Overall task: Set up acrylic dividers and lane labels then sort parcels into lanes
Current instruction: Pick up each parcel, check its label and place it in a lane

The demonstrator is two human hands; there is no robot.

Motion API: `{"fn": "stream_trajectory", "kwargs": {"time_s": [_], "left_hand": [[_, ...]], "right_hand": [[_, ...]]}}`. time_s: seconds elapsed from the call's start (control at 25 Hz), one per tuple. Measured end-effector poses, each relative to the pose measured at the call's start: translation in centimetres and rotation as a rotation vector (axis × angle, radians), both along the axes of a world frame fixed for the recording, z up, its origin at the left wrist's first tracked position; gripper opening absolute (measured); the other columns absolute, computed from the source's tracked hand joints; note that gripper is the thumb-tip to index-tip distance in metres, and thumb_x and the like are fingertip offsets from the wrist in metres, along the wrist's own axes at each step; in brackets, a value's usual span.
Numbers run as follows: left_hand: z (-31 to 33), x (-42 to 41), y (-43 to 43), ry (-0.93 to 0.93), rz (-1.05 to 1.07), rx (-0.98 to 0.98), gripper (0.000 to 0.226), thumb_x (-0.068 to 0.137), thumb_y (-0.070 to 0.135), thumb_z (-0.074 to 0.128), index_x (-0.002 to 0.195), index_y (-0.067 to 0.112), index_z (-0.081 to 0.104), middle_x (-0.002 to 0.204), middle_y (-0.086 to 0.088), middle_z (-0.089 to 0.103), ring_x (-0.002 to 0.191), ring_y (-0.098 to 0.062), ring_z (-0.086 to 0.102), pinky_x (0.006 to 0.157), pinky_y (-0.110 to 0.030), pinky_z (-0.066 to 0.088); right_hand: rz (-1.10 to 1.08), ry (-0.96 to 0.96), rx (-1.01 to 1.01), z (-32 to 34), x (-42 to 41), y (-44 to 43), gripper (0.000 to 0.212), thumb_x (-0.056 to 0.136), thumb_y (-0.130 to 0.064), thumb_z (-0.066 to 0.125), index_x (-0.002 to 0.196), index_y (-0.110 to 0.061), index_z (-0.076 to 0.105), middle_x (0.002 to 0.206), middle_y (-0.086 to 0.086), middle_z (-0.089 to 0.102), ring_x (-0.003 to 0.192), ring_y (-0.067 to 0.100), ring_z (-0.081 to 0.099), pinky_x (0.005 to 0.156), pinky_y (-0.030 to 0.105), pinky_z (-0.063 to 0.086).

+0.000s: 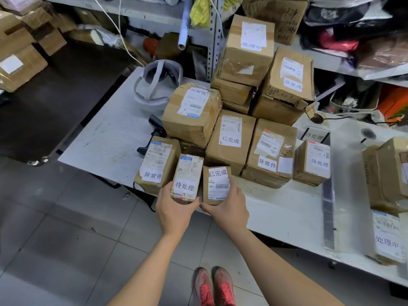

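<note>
While sorting is underway, the left hand point(174, 208) is cupping the 待处理 parcel point(186, 178), fingers hidden; the right hand point(227, 206), fingers wrapped, is gripping the 已完成 parcel point(217, 185); each probably needs carrying to its lane.

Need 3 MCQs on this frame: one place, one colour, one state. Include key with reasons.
1. Where is the barcode scanner?
A. left of the parcel pile
B. on the floor
C. on top of the pile

2. What colour are the shoes?
A. blue
B. red-pink
C. black

3. What is the left hand doing?
A. resting flat on the table
B. hanging free
C. gripping the small parcel marked 待处理

Key: 1 A, it lies on the table at the pile's left edge. 2 B, both shoes show red-pink. 3 C, thumb and fingers wrap the parcel's near end.
</note>
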State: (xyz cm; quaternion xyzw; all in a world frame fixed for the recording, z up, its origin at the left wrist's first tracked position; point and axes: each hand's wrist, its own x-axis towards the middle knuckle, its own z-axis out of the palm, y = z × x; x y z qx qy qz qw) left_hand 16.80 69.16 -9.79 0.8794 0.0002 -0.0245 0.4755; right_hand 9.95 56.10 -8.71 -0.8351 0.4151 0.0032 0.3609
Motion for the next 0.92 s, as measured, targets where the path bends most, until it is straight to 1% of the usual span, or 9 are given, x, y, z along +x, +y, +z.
{"fn": "stream_trajectory", "kwargs": {"time_s": [0.08, 0.16, 0.28, 0.36, 0.6, 0.72, 0.76, 0.84, 0.92], "left_hand": [[0.1, 0.0, 0.2, -0.031, -0.014, 0.022, 0.071, 0.056, 0.033, 0.096, 0.119, 0.022, 0.064, 0.107, 0.009, 0.062, 0.099, -0.010, 0.059, 0.078, -0.022, 0.046], [0.6, -0.5, 0.2, -0.042, -0.001, 0.072, 0.071, 0.055, 0.039, 0.094, 0.119, 0.026, 0.064, 0.108, 0.009, 0.064, 0.100, -0.015, 0.062, 0.078, -0.030, 0.048], [1.9, -1.8, -0.1, -0.052, 0.028, 0.122, 0.073, 0.052, 0.043, 0.092, 0.119, 0.029, 0.064, 0.108, 0.010, 0.064, 0.100, -0.021, 0.064, 0.075, -0.032, 0.045], [2.9, -2.8, -0.5, -0.085, 0.016, 0.120, 0.075, 0.053, 0.043, 0.093, 0.120, 0.028, 0.064, 0.107, 0.010, 0.063, 0.099, -0.021, 0.064, 0.074, -0.031, 0.043], [7.6, -5.9, -3.7, -0.156, -0.001, 0.021, 0.079, 0.056, 0.046, 0.095, 0.124, 0.023, 0.063, 0.111, 0.009, 0.065, 0.097, -0.012, 0.059, 0.076, -0.032, 0.047], [10.0, -8.7, -6.6, -0.184, -0.002, 0.005, 0.079, 0.055, 0.048, 0.094, 0.125, 0.024, 0.063, 0.113, 0.012, 0.065, 0.097, -0.008, 0.057, 0.077, -0.031, 0.047], [10.6, -9.7, -7.7, -0.194, -0.012, 0.005, 0.079, 0.056, 0.048, 0.094, 0.125, 0.024, 0.063, 0.113, 0.013, 0.064, 0.096, -0.007, 0.056, 0.076, -0.030, 0.045], [11.7, -12.1, -10.1, -0.201, -0.037, 0.005, 0.080, 0.058, 0.052, 0.092, 0.127, 0.025, 0.062, 0.114, 0.012, 0.064, 0.099, -0.009, 0.058, 0.076, -0.031, 0.048], [12.4, -14.8, -12.7, -0.184, -0.042, 0.006, 0.080, 0.059, 0.054, 0.090, 0.128, 0.026, 0.061, 0.116, 0.011, 0.064, 0.102, -0.011, 0.059, 0.079, -0.034, 0.051]], "right_hand": [[-0.001, 0.005, 0.012, 0.0, -0.4, -0.2, 0.112, 0.054, -0.065, 0.077, 0.150, -0.036, 0.027, 0.132, -0.007, 0.052, 0.125, 0.020, 0.048, 0.079, 0.039, 0.052], [0.005, 0.025, 0.005, 0.4, -1.2, -0.8, 0.111, 0.050, -0.062, 0.075, 0.148, -0.036, 0.028, 0.132, -0.009, 0.052, 0.123, 0.021, 0.048, 0.081, 0.041, 0.053], [0.008, 0.029, -0.026, 1.2, -2.7, -2.0, 0.104, 0.047, -0.062, 0.073, 0.140, -0.037, 0.034, 0.127, -0.011, 0.054, 0.119, 0.020, 0.049, 0.082, 0.044, 0.055], [0.002, 0.026, -0.029, 2.2, -3.6, -2.8, 0.105, 0.047, -0.061, 0.073, 0.141, -0.036, 0.035, 0.128, -0.013, 0.055, 0.119, 0.019, 0.049, 0.082, 0.043, 0.054], [-0.040, -0.088, -0.019, 6.4, -7.7, -6.0, 0.112, 0.047, -0.055, 0.078, 0.147, -0.036, 0.033, 0.130, -0.012, 0.052, 0.121, 0.017, 0.045, 0.088, 0.042, 0.054], [-0.090, -0.182, -0.055, 8.7, -10.8, -8.9, 0.109, 0.044, -0.055, 0.078, 0.143, -0.037, 0.038, 0.123, -0.011, 0.055, 0.116, 0.019, 0.051, 0.083, 0.043, 0.057], [-0.098, -0.211, -0.064, 9.3, -12.0, -10.1, 0.109, 0.046, -0.055, 0.079, 0.144, -0.036, 0.037, 0.124, -0.011, 0.055, 0.117, 0.019, 0.052, 0.084, 0.041, 0.057], [-0.102, -0.230, -0.071, 10.6, -14.5, -12.8, 0.109, 0.054, -0.049, 0.083, 0.149, -0.032, 0.034, 0.130, -0.007, 0.052, 0.123, 0.020, 0.049, 0.085, 0.035, 0.050], [-0.116, -0.224, -0.077, 11.9, -17.4, -15.9, 0.109, 0.059, -0.049, 0.083, 0.153, -0.028, 0.033, 0.134, -0.003, 0.052, 0.128, 0.023, 0.046, 0.087, 0.036, 0.047]]}}
